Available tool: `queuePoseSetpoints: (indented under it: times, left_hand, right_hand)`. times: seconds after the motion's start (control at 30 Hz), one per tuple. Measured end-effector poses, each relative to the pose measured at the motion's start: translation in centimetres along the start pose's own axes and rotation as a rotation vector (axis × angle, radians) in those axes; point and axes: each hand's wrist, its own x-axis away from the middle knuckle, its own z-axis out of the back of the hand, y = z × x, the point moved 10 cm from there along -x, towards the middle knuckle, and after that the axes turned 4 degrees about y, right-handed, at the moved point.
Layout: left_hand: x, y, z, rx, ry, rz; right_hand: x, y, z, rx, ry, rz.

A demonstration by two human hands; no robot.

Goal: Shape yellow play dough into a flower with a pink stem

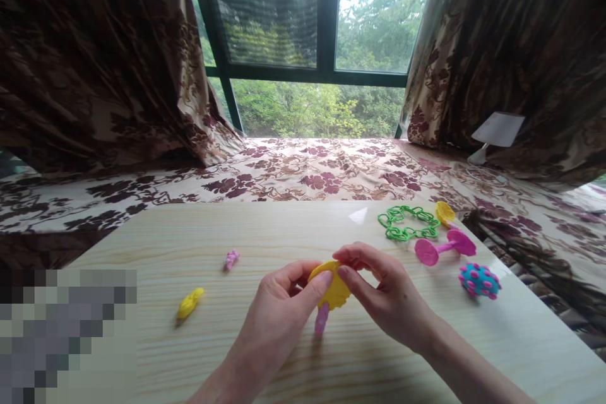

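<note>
Between my two hands is a flat yellow clay disc [337, 290] with a ruffled lower edge and a short pink clay stem [321, 319] pointing down from it. My left hand [288, 309] pinches the disc's left side, thumb across its face. On the upper right edge, the thumb and fingers of my right hand [379, 290] press the clay. The piece is held up above the table. To the left lie a yellow clay lump [190, 303] and a small pink clay bit [231, 259].
On the pale wooden table [156, 240], a green clay chain ring [386, 225], a yellow clay piece [445, 213], a pink dumbbell-shaped piece [445, 248] and a blue ball with pink dots [479, 281] lie at the right. A white lamp [498, 129] stands behind on patterned cloth.
</note>
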Motion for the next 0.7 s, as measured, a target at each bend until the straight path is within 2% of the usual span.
queuePoseSetpoints:
  times: [0.2,0.47,0.7]
  left_hand:
    - [0.2,0.4,-0.9,0.083,-0.065,0.024]
    - [0.3,-0.1,-1.4,0.103,-0.155,-0.001]
    - [0.4,-0.1,-1.5,0.081,-0.159,-0.027]
  right_hand:
    - [-0.1,-1.0,0.0,0.023,-0.021,0.049]
    - [-0.1,-0.7,-0.2,0.037,-0.026,0.054]
    - [0.1,-0.5,-0.4,0.111,-0.015,0.057]
